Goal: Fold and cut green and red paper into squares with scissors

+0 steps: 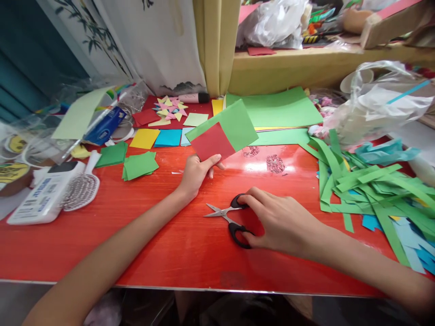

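Note:
My left hand [200, 174] pinches a small red paper square [213, 141] laid over a larger green paper sheet [239, 121], both held up above the table. The red piece covers the green sheet's lower left part. In my right hand [272, 217] is a pair of scissors [222, 212] with black handles, thumb and fingers at the two loops. The blades are parted and point left, apart from the paper. Left of my left hand lie green paper squares [140, 165], a yellow square [144, 138] and a blue square [167, 137].
Green paper strips [370, 185] pile up at the right beside a white plastic bag [377, 104]. Large green sheets [272, 108] lie at the back, near small folded paper pieces [170, 108]. A hairbrush [82, 190] and a white bottle [45, 192] lie at the left.

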Demonstrator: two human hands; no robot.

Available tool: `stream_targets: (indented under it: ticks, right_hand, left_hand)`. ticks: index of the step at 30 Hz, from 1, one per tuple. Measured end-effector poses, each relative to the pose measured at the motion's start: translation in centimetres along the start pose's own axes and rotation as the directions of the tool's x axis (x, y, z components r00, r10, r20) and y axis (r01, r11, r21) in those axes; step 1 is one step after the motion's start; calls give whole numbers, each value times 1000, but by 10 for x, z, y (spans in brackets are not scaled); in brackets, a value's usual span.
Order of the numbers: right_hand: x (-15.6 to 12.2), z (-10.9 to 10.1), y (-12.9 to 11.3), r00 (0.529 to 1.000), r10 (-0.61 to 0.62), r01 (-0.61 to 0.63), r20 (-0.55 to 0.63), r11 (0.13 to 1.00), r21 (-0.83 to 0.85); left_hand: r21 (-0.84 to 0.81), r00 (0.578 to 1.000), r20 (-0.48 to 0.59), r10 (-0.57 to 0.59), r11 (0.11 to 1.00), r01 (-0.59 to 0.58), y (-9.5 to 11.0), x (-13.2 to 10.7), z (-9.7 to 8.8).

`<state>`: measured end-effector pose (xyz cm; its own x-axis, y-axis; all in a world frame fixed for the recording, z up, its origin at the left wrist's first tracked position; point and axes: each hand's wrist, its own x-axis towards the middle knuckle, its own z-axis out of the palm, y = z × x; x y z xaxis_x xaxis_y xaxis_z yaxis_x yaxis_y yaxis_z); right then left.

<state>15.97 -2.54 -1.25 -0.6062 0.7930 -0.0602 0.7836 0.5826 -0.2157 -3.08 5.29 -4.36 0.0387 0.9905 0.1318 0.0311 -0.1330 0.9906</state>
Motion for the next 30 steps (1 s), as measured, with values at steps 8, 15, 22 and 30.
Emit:
stream_targets:
  ticks: [8,15,22,30]
  right_hand:
    - [5,-3,2,981,164,-181,104,965,187]
    - [10,-5,15,963,62,-249,261,571,783]
    - [13,6,13,908,-227,-370,354,-31,929]
    - [16,3,23,950,-123,-291,289,2,957]
  left_hand:
    - [28,1000,-8,-11,1000,11,0,-1,0]
    - [0,999,-36,2,1000,-2,0,-1,0]
    - [-25,1000,-20,5,1000,-6,-1,0,-2]
    - [-86,999,-40,32,996,-36,1,2,-7]
